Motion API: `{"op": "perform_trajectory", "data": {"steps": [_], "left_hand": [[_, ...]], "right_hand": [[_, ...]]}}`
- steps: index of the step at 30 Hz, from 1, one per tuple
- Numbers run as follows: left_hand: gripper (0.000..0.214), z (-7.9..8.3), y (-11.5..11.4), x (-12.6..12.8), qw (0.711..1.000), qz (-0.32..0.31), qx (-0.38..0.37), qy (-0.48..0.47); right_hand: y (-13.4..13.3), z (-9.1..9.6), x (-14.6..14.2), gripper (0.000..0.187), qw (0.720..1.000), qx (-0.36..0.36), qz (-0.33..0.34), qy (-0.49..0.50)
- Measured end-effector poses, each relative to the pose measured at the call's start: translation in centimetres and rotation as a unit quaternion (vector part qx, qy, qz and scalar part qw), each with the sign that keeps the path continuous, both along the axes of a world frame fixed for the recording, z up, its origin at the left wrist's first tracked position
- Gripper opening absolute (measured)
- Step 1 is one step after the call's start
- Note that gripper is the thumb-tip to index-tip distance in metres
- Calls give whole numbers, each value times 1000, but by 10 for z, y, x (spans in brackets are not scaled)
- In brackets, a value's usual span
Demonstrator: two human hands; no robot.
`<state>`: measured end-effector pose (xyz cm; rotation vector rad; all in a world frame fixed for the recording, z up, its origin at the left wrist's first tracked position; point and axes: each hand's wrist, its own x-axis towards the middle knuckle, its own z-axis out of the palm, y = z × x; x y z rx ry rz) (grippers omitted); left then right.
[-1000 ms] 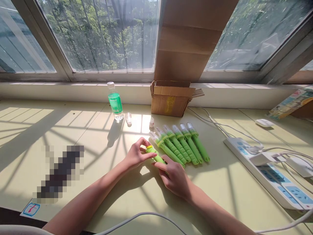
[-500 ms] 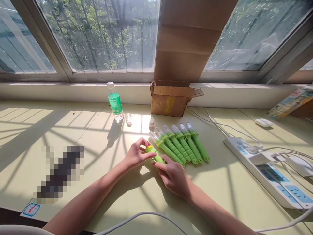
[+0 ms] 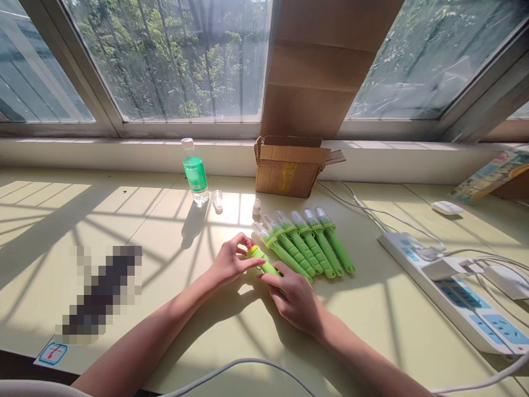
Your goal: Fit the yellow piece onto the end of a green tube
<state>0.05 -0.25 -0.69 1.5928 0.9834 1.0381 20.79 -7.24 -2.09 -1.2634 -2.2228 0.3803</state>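
Both hands are on a green plastic stick [image 3: 269,267] with a yellow piece at its uncapped upper end. My left hand [image 3: 235,259] is closed at that upper end, thumb along the side and fingertips by the yellow piece. My right hand [image 3: 295,295] is wrapped around the lower part, which it partly hides. Just to the right lies a row of several similar green sticks [image 3: 303,242] with clear caps. Beyond my hands, a loose clear cap [image 3: 217,201] stands near the bottle, and a small whitish piece [image 3: 256,207] stands to its right.
A bottle with a green label [image 3: 195,173] and an open cardboard box [image 3: 287,171] stand near the window. On the right lie a white power strip [image 3: 450,298] with plugs and cables, and a small white case [image 3: 447,208]. A cable [image 3: 239,361] crosses the front edge.
Almost nothing differs. Both hands keep their hold on the green stick in nearly the same place, and the row of capped sticks lies as before.
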Motion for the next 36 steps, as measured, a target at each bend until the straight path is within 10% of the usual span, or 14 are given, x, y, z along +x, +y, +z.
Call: {"op": "perform_trajectory", "data": {"steps": [36], "left_hand": [[49, 8, -2, -3, 999, -29, 3, 12]], "right_hand": [[4, -4, 1, 26, 973, 17, 33, 230]]}}
